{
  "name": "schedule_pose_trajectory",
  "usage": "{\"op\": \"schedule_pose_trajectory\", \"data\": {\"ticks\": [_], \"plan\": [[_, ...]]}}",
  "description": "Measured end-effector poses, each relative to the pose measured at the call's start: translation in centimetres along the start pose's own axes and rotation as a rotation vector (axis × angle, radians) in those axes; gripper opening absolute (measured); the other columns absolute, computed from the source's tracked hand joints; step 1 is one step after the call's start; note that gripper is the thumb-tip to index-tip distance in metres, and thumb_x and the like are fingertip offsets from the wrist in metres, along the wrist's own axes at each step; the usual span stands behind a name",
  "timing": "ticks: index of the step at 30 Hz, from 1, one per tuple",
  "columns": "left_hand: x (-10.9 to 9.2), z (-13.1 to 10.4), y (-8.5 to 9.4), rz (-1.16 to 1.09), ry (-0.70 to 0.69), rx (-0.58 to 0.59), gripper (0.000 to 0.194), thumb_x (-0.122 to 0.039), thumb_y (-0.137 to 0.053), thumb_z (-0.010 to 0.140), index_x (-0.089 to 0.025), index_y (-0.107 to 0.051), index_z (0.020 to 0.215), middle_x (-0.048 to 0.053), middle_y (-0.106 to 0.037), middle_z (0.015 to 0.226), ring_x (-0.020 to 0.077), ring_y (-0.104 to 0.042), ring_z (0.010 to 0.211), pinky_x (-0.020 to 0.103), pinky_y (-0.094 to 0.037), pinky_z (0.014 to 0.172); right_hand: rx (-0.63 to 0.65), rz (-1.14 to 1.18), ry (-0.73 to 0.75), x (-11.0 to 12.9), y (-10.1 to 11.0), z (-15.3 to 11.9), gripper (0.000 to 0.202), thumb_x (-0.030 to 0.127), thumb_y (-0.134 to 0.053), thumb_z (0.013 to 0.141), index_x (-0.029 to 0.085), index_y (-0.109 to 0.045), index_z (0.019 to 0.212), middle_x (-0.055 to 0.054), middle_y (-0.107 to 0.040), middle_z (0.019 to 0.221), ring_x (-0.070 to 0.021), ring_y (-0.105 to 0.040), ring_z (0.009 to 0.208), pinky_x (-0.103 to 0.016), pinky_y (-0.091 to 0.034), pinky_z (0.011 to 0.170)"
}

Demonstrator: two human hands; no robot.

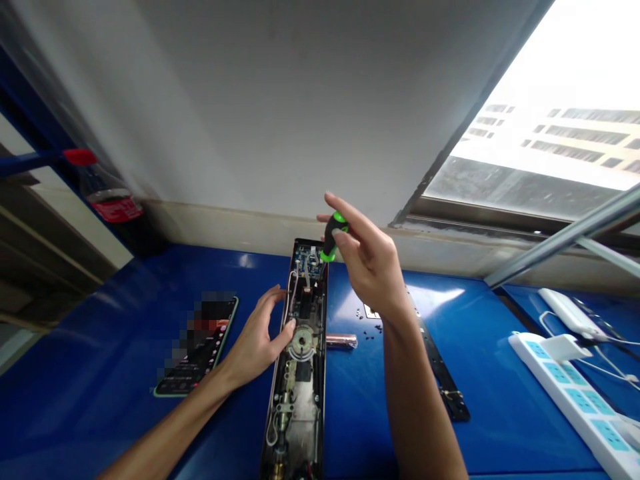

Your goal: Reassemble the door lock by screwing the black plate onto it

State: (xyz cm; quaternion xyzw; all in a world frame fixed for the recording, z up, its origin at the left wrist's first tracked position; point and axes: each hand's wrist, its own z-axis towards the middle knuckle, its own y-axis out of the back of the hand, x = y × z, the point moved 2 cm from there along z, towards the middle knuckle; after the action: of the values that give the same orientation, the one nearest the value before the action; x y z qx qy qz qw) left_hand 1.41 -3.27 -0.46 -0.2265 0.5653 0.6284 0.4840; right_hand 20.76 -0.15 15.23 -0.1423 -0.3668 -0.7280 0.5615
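Observation:
A long, narrow metal housing (302, 380) lies open before me, showing a blue circuit board (303, 259), thin white wires and a round metal part (303, 341). It looks like the inside of an electronic door lock, though its outer face is hidden. My left hand (257, 340) rests against its left edge, thumb over the rim and fingers along the side. Above the far end, my right hand (367, 257) grips a green-and-black screwdriver (334, 237) by its handle. The screwdriver tilts down toward the circuit board's right edge; its tip is too small to make out.
Small dark screws (373, 331) lie scattered right of the housing, near a copper-coloured cylinder (342, 341). A long black plate (443, 373) sits further right, then a white power strip (570, 400). A phone (203, 353) lies left; a cola bottle (117, 207) stands behind it.

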Motion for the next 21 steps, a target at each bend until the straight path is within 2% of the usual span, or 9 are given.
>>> {"op": "schedule_pose_trajectory", "data": {"ticks": [3, 5, 7, 11, 13, 17, 21], "plan": [[-0.16, -0.01, 0.0, -0.033, -0.003, 0.006, 0.051, -0.037, -0.055, 0.097, -0.019, -0.043, 0.144, 0.016, -0.046, 0.152, 0.031, -0.039, 0.146, 0.057, -0.03, 0.123, -0.085, -0.044, -0.005, -0.22, 0.31, -0.02, 0.032, 0.024, -0.062, 0.094, 0.03, -0.068, 0.126, -0.003, -0.068, 0.111, -0.0162, -0.066, 0.098, -0.033, -0.06, 0.083], [-0.41, 0.07, 0.05, -0.049, -0.01, 0.007, 0.051, -0.036, -0.054, 0.097, -0.019, -0.043, 0.144, 0.016, -0.047, 0.151, 0.0309, -0.04, 0.146, 0.057, -0.031, 0.123, -0.156, -0.119, -0.01, -0.4, 0.61, 0.0, 0.025, 0.028, -0.072, 0.088, 0.029, -0.073, 0.113, -0.002, -0.063, 0.099, -0.0156, -0.063, 0.09, -0.033, -0.06, 0.078], [-0.68, 0.16, 0.1, -0.064, -0.014, 0.006, 0.05, -0.035, -0.054, 0.097, -0.019, -0.044, 0.143, 0.016, -0.049, 0.149, 0.0308, -0.042, 0.144, 0.057, -0.032, 0.122, -0.153, -0.137, -0.015, -0.49, 0.77, 0.02, 0.026, 0.031, -0.07, 0.089, 0.029, -0.073, 0.115, -0.003, -0.062, 0.103, -0.0158, -0.062, 0.09, -0.034, -0.061, 0.08], [-0.9, 0.24, 0.06, -0.089, -0.012, 0.004, 0.047, -0.034, -0.055, 0.097, -0.019, -0.046, 0.142, 0.015, -0.051, 0.147, 0.029, -0.048, 0.14, 0.054, -0.037, 0.12, 0.005, -0.005, -0.023, -0.34, 0.67, -0.03, 0.04, 0.025, -0.049, 0.099, 0.03, -0.059, 0.138, -0.006, -0.062, 0.135, -0.0194, -0.064, 0.115, -0.038, -0.061, 0.092], [-0.82, 0.22, -0.02, -0.099, -0.011, 0.001, 0.047, -0.033, -0.055, 0.098, -0.019, -0.046, 0.142, 0.015, -0.052, 0.147, 0.0276, -0.049, 0.138, 0.052, -0.038, 0.12, 0.006, 0.023, -0.033, -0.17, 0.67, -0.07, 0.039, 0.024, -0.051, 0.098, 0.029, -0.061, 0.136, -0.004, -0.066, 0.132, -0.0192, -0.067, 0.114, -0.038, -0.062, 0.092], [-0.66, 0.19, -0.18, -0.106, -0.021, -0.007, 0.047, -0.033, -0.055, 0.098, -0.019, -0.046, 0.141, 0.014, -0.051, 0.147, 0.026, -0.051, 0.137, 0.049, -0.039, 0.119, -0.042, -0.054, -0.005, 0.23, 0.66, -0.02, 0.027, 0.026, -0.062, 0.094, 0.028, -0.07, 0.12, -0.002, -0.072, 0.113, -0.0163, -0.069, 0.099, -0.034, -0.063, 0.085], [-0.61, 0.22, -0.22, -0.088, -0.009, -0.016, 0.042, -0.032, -0.053, 0.098, -0.019, -0.048, 0.138, 0.013, -0.054, 0.143, 0.0258, -0.053, 0.133, 0.048, -0.043, 0.116, 0.001, -0.128, 0.025, 0.34, 0.46, 0.07, 0.028, 0.025, -0.06, 0.095, 0.027, -0.068, 0.122, -0.003, -0.071, 0.115, -0.0156, -0.068, 0.102, -0.032, -0.061, 0.089]]}}
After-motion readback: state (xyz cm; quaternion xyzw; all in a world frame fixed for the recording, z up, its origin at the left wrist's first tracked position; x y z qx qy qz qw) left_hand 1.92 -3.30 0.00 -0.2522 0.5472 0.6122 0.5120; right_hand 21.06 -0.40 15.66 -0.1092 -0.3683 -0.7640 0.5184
